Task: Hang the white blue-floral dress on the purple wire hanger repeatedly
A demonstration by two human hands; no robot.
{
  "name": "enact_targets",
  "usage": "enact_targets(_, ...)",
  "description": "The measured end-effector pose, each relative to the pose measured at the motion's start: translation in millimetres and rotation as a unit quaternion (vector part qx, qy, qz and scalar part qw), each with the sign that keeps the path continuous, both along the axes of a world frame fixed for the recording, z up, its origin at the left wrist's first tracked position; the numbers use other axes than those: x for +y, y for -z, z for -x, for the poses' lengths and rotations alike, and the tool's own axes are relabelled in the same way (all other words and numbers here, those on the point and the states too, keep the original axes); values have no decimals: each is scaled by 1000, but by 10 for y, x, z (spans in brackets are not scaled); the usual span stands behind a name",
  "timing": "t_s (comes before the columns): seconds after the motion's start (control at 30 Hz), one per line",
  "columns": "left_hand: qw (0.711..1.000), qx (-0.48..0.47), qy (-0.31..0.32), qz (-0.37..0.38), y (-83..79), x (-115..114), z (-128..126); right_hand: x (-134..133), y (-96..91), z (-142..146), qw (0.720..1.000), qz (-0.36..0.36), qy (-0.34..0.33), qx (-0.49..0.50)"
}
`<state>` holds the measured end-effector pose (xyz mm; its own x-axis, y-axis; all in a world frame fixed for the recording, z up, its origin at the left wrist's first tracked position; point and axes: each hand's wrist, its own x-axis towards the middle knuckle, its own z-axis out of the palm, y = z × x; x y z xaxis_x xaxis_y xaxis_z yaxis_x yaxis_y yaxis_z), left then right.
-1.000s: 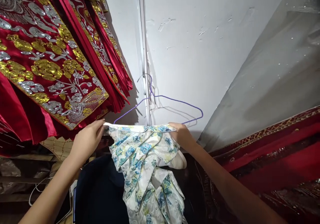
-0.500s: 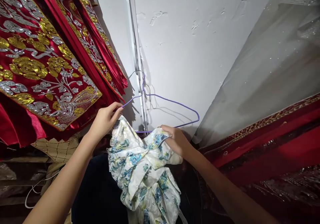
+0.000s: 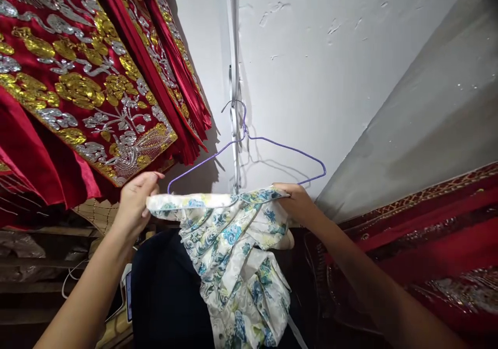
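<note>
A white garment point(image 3: 233, 235) with blue and yellow-green flowers hangs in folds below a purple wire hanger point(image 3: 286, 145). Its upper edge is drawn nearly straight between my hands. My left hand point(image 3: 136, 201) is closed on the left end of that edge, just outside the hanger's left corner. At the right end, my right hand point(image 3: 290, 196) grips the cloth, with its fingers partly hidden. The hanger's hook sits at a metal strip point(image 3: 234, 43) on the wall, and its lower bar is mostly hidden behind the cloth.
Red cloths with gold and silver sequin embroidery point(image 3: 124, 115) hang at the left. A sheer grey covering point(image 3: 412, 115) slants down the right, above red fabric with gold trim point(image 3: 428, 224). Behind is a white wall point(image 3: 295, 79). Part of a phone point(image 3: 128, 294) shows at lower left.
My left hand has moved from the hanger's left arm out and down to the garment's edge, pulling it wide. The right hand keeps its hold. The view has shifted a little.
</note>
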<state>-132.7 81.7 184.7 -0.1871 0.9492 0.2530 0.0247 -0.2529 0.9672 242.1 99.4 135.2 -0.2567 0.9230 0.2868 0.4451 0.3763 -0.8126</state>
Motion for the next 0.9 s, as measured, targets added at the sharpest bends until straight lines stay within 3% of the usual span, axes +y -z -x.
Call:
enact_targets(0.1,978,59,149,130,155,-66,-36,-34,-64,-24,1000,0,11,-20)
enact_targets(0.27,924,185,291,166,218,-226,-56,-62,-229,-184,997,9,38,-64)
enact_targets(0.4,820,240,483,191,130,-349,-113,-79,-284,-286,996,17,49,-68)
enact_targets(0.47,780,311,506,198,105,-352,-151,-78,-256,-294,997,3,40,-73)
enact_targets(0.53,766,426,443,187,97,-273,-142,-66,-204,-276,996,-10,26,-81)
enact_targets(0.63,762,591,193,181,31,-26,-33,-32,-118,-218,996,-21,32,-83)
enact_targets(0.7,763,627,30,153,-88,151,6,-16,-79,-174,996,-19,42,-73)
enact_targets(0.73,774,621,-22,119,-164,222,-16,-16,-67,-151,997,-13,39,-63)
enact_targets(0.8,815,575,-66,30,-320,312,-168,-39,-62,-101,999,8,19,-38)
enact_targets(0.9,860,503,-40,-77,-483,328,-585,-131,-95,5,999,33,-23,-27)
